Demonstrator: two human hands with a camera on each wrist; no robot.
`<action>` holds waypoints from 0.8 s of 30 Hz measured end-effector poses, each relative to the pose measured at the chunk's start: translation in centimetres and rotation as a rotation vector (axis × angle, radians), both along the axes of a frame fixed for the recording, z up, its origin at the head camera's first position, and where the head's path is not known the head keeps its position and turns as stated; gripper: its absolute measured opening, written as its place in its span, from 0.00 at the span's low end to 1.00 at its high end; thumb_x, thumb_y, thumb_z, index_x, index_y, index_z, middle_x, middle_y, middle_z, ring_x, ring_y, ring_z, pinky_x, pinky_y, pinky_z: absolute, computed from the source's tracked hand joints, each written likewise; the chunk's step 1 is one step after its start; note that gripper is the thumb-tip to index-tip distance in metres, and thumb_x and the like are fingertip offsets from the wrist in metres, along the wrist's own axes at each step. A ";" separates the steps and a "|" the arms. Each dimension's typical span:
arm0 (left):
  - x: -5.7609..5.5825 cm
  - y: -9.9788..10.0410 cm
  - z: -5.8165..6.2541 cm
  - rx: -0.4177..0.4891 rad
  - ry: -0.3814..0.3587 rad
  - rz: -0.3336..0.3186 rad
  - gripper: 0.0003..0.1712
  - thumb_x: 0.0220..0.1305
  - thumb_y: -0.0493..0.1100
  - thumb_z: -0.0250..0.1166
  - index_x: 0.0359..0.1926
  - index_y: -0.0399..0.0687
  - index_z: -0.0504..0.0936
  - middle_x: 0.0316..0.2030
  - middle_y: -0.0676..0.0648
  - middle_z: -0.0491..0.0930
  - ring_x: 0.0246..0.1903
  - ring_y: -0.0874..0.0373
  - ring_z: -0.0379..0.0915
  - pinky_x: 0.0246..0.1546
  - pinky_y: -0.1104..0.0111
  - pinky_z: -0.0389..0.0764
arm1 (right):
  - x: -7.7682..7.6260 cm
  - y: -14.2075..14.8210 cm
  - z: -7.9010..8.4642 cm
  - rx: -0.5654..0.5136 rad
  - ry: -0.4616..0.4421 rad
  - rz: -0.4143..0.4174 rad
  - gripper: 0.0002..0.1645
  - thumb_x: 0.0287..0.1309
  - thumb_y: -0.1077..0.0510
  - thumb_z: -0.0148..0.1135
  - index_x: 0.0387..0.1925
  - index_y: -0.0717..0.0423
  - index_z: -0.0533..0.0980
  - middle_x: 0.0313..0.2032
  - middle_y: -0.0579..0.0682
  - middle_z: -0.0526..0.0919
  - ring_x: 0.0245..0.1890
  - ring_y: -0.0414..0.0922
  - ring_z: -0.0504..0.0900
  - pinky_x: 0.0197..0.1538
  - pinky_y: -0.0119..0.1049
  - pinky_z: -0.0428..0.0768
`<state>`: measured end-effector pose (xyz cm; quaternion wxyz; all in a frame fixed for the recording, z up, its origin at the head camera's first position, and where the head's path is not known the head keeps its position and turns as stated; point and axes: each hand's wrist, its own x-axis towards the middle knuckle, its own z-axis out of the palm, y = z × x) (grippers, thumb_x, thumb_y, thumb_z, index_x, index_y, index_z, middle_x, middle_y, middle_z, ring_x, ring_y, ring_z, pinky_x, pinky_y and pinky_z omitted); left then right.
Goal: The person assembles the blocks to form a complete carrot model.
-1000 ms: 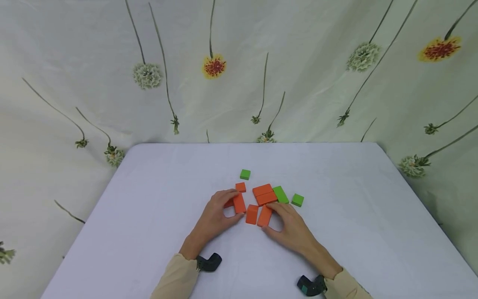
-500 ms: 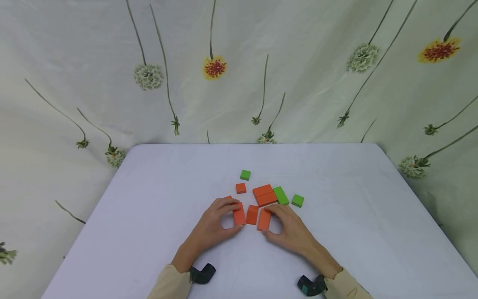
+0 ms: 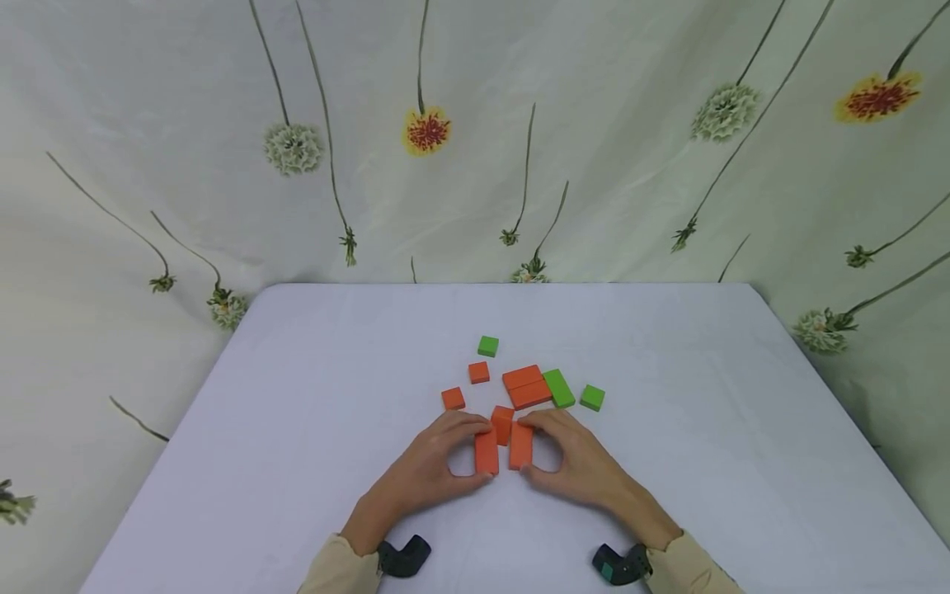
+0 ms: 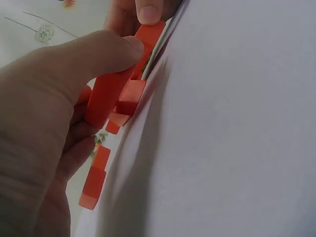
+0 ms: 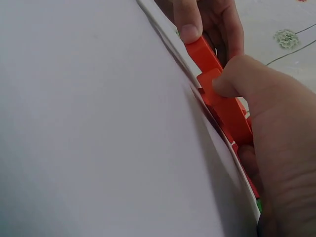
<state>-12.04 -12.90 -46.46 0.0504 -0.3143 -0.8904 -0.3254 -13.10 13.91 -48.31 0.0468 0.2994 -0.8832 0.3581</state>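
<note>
My left hand (image 3: 434,462) pinches an orange-red block (image 3: 486,451) between thumb and fingers; the left wrist view shows the thumb on one end of this block (image 4: 106,96). Just to its right, my right hand (image 3: 567,458) pinches a second orange block (image 3: 521,446) the same way, its thumb across the block (image 5: 229,111) in the right wrist view. The two blocks stand side by side with a narrow gap. Behind them an upright orange block (image 3: 502,421) is partly covered by the held ones.
Beyond the hands lie a pair of orange blocks (image 3: 527,387) side by side, with a long green block (image 3: 559,388) against them. Small green blocks (image 3: 592,397) (image 3: 487,346) and small orange blocks (image 3: 478,372) (image 3: 453,398) are scattered around on the white table (image 3: 334,355).
My left hand has brought its block toward me and rightward, uncovering a small orange block. My right hand's block has shifted slightly toward me and turned straighter. The gap between both has narrowed.
</note>
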 end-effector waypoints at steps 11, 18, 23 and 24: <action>-0.2 0.2 -0.6 -0.063 -0.020 0.006 0.36 0.55 0.49 0.81 0.64 0.48 0.81 0.61 0.50 0.79 0.62 0.55 0.74 0.63 0.61 0.81 | 0.0 0.1 -0.3 -0.012 0.035 0.079 0.37 0.54 0.50 0.78 0.66 0.44 0.76 0.62 0.40 0.80 0.64 0.41 0.77 0.66 0.44 0.80; -0.3 0.2 -0.7 -0.077 -0.029 0.015 0.36 0.56 0.49 0.81 0.64 0.48 0.81 0.62 0.50 0.79 0.63 0.55 0.74 0.63 0.60 0.81 | -0.1 0.1 -0.2 -0.011 0.010 0.090 0.37 0.55 0.50 0.78 0.67 0.45 0.76 0.63 0.42 0.80 0.65 0.43 0.77 0.67 0.45 0.79; -0.2 0.3 -0.7 -0.081 -0.045 0.007 0.37 0.56 0.50 0.80 0.65 0.48 0.80 0.62 0.50 0.79 0.64 0.55 0.74 0.63 0.60 0.81 | -0.1 0.0 -0.1 -0.003 0.006 0.104 0.38 0.56 0.50 0.78 0.67 0.47 0.76 0.64 0.44 0.80 0.65 0.44 0.78 0.67 0.47 0.80; -0.2 0.3 -0.7 -0.083 -0.047 0.007 0.37 0.56 0.50 0.80 0.66 0.48 0.80 0.62 0.50 0.79 0.64 0.55 0.74 0.63 0.60 0.81 | -0.1 0.0 -0.1 -0.002 0.010 0.107 0.38 0.56 0.50 0.78 0.67 0.47 0.76 0.64 0.44 0.80 0.65 0.44 0.78 0.66 0.47 0.80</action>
